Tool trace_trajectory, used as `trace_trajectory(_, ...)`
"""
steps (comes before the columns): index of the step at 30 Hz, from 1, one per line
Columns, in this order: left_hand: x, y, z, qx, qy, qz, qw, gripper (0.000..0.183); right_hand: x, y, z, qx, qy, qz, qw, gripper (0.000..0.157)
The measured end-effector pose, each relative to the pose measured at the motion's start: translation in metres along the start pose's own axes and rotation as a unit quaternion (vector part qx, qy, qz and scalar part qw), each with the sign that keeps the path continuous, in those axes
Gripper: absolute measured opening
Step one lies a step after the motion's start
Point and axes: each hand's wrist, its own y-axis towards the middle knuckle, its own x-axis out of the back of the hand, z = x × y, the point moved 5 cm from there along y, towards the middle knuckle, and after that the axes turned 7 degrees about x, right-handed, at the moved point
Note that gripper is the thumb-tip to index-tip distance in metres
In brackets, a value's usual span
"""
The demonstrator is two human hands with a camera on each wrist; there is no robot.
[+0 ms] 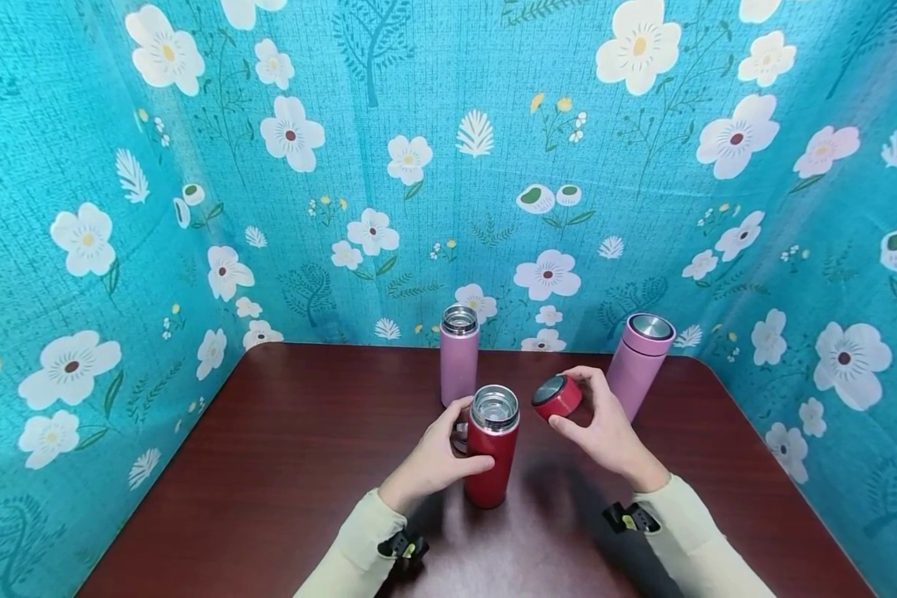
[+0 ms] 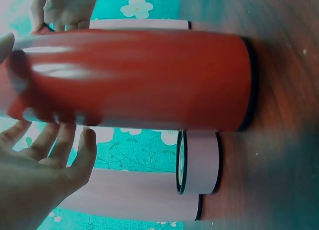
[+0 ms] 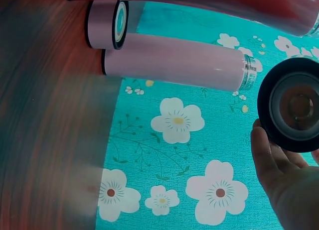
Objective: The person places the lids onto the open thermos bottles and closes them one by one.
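Observation:
A red thermos with an uncovered steel mouth stands near the middle of the table, and my left hand holds it from the left, thumb on the near side. The left wrist view shows the fingers against its body. To its right, above the table, my right hand pinches a red lid by its side, dark top tilted toward the head camera. In the right wrist view the lid's black-rimmed underside faces the camera. Lid and thermos are apart.
Behind the red thermos stands a lidless purple thermos; its likely lid, a pinkish ring-edged cap, lies on the table by it. A second purple thermos, lid on, stands behind the right hand. Floral cloth hangs around the dark wooden table.

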Motion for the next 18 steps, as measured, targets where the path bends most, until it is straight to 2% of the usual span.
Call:
trace_trajectory(5,0.002,0.001,0.0,-0.006,0.008,0.01,0.9999,0.072,0.002,0.003,0.013,-0.001,0.01,-0.014,1.0,0.066)
trace_trajectory(10,0.002,0.001,0.001,-0.012,0.019,0.011,0.9997,0.07,0.004,0.007,0.017,0.031,0.044,-0.034,0.998,0.065)
trace_trajectory(18,0.003,0.001,-0.002,-0.007,0.039,0.009,0.9992,0.07,0.001,0.008,-0.004,0.044,0.13,-0.039,0.99,0.064)
